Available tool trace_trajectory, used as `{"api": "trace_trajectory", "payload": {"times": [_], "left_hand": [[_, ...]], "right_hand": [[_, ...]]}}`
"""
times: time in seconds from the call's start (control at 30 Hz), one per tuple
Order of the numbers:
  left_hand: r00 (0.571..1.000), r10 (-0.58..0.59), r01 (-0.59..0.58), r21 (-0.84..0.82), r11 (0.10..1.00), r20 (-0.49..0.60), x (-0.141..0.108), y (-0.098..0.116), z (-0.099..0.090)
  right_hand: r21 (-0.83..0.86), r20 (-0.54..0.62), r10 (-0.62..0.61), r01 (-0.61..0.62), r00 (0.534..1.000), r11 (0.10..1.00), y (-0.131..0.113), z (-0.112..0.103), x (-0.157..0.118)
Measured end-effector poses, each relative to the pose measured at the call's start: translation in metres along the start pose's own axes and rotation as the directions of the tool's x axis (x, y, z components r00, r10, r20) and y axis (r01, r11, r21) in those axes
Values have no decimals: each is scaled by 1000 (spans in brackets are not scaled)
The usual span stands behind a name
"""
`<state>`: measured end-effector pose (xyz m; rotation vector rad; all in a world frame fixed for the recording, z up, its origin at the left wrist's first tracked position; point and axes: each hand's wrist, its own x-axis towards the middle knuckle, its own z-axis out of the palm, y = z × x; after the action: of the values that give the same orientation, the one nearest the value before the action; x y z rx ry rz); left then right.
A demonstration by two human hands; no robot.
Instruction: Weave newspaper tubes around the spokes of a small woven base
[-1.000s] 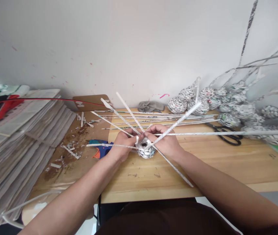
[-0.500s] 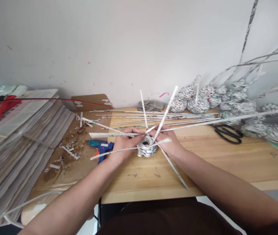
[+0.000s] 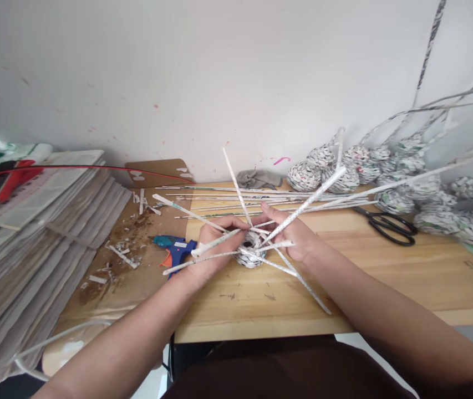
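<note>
A small round woven paper piece (image 3: 251,258) sits at the middle of the wooden table, with paper tubes sticking out on all sides. My left hand (image 3: 218,244) is closed on its left side, fingers and thumb pinching at the base of the tubes. Beside its right side, my right hand (image 3: 288,235) has the thumb raised, and its fingers are partly hidden behind the tubes. A long paper tube (image 3: 356,195) runs from the piece past the right hand to the far right. One thick white tube (image 3: 306,204) slants up in front of that hand.
Loose paper tubes (image 3: 219,195) lie behind the hands. A blue glue gun (image 3: 180,251) and paper scraps (image 3: 122,256) are to the left, near stacked newspaper (image 3: 45,266). Black scissors (image 3: 392,227) and woven paper balls (image 3: 406,194) are on the right.
The thick white tube leans further right and lower. One tube now points down to the right across the woven piece. My right thumb has lifted, and the view has shifted slightly.
</note>
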<state>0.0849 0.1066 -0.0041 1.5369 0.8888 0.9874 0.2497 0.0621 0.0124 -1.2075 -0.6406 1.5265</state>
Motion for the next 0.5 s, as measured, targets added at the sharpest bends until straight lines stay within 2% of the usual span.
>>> {"api": "trace_trajectory", "payload": {"times": [0.2,0.33,0.5], "left_hand": [[997,-52,54,-20,998,54,1,2,-4],[989,-65,70,-30,997,136,2,5,-8],[987,-122,133,-96,987,109,4,0,-7]], "right_hand": [[-78,-1,-123,122,992,989,6,-3,-1],[-142,-3,-210,207,978,968,10,-1,-3],[-226,19,-260,258,965,939,8,4,-7]]}}
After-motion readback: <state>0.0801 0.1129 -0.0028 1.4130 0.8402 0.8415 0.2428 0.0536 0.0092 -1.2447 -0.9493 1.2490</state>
